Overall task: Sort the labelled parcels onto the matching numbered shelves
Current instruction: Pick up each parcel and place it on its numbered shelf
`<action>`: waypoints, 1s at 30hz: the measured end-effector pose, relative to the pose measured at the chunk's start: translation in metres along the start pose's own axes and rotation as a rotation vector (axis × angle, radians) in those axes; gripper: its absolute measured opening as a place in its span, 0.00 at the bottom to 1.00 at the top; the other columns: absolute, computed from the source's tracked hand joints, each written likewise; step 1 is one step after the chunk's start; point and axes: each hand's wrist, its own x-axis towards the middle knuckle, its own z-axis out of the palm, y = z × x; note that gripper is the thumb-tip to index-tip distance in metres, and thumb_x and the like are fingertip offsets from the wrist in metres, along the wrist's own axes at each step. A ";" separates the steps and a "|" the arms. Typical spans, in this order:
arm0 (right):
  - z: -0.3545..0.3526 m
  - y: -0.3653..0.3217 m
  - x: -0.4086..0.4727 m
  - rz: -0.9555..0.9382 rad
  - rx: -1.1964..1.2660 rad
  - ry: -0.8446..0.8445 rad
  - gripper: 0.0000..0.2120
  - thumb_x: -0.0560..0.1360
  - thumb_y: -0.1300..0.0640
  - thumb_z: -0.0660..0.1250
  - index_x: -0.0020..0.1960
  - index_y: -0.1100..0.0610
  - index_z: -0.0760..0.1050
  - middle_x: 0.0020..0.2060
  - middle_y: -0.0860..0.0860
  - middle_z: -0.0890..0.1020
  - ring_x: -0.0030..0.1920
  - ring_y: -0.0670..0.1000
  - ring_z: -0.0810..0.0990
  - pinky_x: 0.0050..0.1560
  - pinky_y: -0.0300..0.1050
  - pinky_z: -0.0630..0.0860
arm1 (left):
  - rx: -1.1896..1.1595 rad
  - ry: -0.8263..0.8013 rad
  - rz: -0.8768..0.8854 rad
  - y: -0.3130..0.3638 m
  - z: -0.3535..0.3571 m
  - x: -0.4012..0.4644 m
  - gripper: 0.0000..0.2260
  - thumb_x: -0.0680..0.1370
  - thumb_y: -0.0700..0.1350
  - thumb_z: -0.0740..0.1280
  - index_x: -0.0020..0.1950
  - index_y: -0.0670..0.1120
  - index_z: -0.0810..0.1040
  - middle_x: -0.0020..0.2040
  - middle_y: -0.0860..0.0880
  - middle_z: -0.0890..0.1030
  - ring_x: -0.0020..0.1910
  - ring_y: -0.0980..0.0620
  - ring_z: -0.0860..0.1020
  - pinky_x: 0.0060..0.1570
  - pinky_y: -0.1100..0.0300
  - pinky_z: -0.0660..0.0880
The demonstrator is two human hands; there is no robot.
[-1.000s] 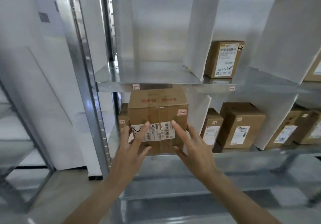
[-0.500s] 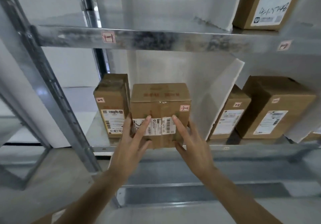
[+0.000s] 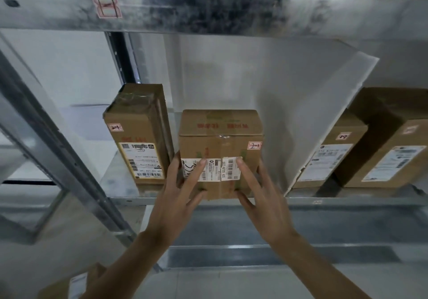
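A tall taped parcel [image 3: 139,136] stands upright at the left of the metal shelf [image 3: 347,200], just beside a squarer parcel [image 3: 220,145] marked "2-1" on a pink tag [image 3: 254,146]. The left hand [image 3: 176,196] and right hand [image 3: 264,203] press against this parcel's near face, fingers [image 3: 245,171] splayed flat over its white barcode label [image 3: 213,169], thumbs at its lower edge, neither hand curled around it. The parcel sits at the shelf's near edge. A white divider board [image 3: 312,122] leans to its right, with more parcels [image 3: 379,143] beyond.
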 end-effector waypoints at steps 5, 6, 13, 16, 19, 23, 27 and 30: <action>0.004 0.003 -0.006 -0.001 -0.035 -0.046 0.48 0.72 0.48 0.79 0.83 0.42 0.54 0.83 0.58 0.56 0.69 0.58 0.78 0.42 0.54 0.85 | 0.109 -0.062 -0.004 -0.011 0.006 -0.007 0.39 0.78 0.54 0.67 0.82 0.63 0.48 0.79 0.37 0.58 0.69 0.38 0.75 0.51 0.42 0.83; 0.005 0.003 -0.005 0.004 -0.041 -0.052 0.48 0.72 0.48 0.79 0.82 0.41 0.54 0.83 0.59 0.55 0.69 0.58 0.78 0.42 0.54 0.85 | 0.135 -0.062 -0.013 -0.011 0.008 -0.006 0.41 0.77 0.53 0.69 0.82 0.63 0.47 0.77 0.36 0.61 0.67 0.38 0.76 0.48 0.43 0.84; 0.016 0.009 0.005 0.051 -0.029 -0.072 0.54 0.73 0.55 0.79 0.83 0.35 0.45 0.84 0.56 0.53 0.65 0.59 0.80 0.40 0.58 0.86 | 0.148 -0.086 -0.021 -0.011 0.020 0.010 0.46 0.76 0.48 0.74 0.82 0.61 0.45 0.76 0.37 0.61 0.69 0.38 0.75 0.50 0.46 0.83; 0.020 0.012 0.013 0.084 -0.044 -0.067 0.56 0.72 0.58 0.80 0.83 0.35 0.44 0.83 0.56 0.55 0.58 0.59 0.83 0.39 0.56 0.85 | 0.123 -0.080 -0.032 -0.011 0.024 0.019 0.46 0.77 0.47 0.74 0.82 0.63 0.43 0.77 0.38 0.60 0.70 0.39 0.74 0.49 0.47 0.84; 0.025 0.018 0.019 0.100 -0.046 -0.066 0.56 0.73 0.59 0.79 0.83 0.35 0.44 0.84 0.57 0.53 0.56 0.60 0.84 0.41 0.57 0.85 | 0.104 -0.072 -0.051 -0.012 0.029 0.028 0.46 0.77 0.46 0.73 0.81 0.65 0.42 0.77 0.39 0.60 0.68 0.41 0.76 0.50 0.48 0.84; 0.030 0.026 0.026 0.085 -0.018 -0.062 0.55 0.75 0.61 0.77 0.82 0.33 0.43 0.84 0.55 0.50 0.63 0.60 0.81 0.48 0.60 0.86 | 0.085 -0.063 -0.049 -0.016 0.034 0.037 0.46 0.78 0.45 0.73 0.81 0.66 0.42 0.79 0.40 0.57 0.71 0.42 0.73 0.52 0.47 0.83; 0.032 0.028 0.027 0.095 -0.018 -0.057 0.53 0.76 0.60 0.76 0.82 0.34 0.43 0.84 0.54 0.48 0.65 0.60 0.80 0.51 0.61 0.85 | 0.090 -0.065 -0.052 -0.016 0.035 0.038 0.45 0.78 0.46 0.72 0.82 0.64 0.44 0.79 0.40 0.56 0.72 0.42 0.72 0.54 0.47 0.83; 0.029 0.024 0.021 0.121 -0.025 -0.045 0.54 0.75 0.57 0.78 0.83 0.34 0.43 0.84 0.55 0.46 0.66 0.61 0.80 0.49 0.63 0.85 | 0.076 -0.069 -0.054 -0.014 0.032 0.034 0.44 0.78 0.46 0.73 0.82 0.63 0.45 0.81 0.41 0.52 0.75 0.42 0.69 0.55 0.46 0.82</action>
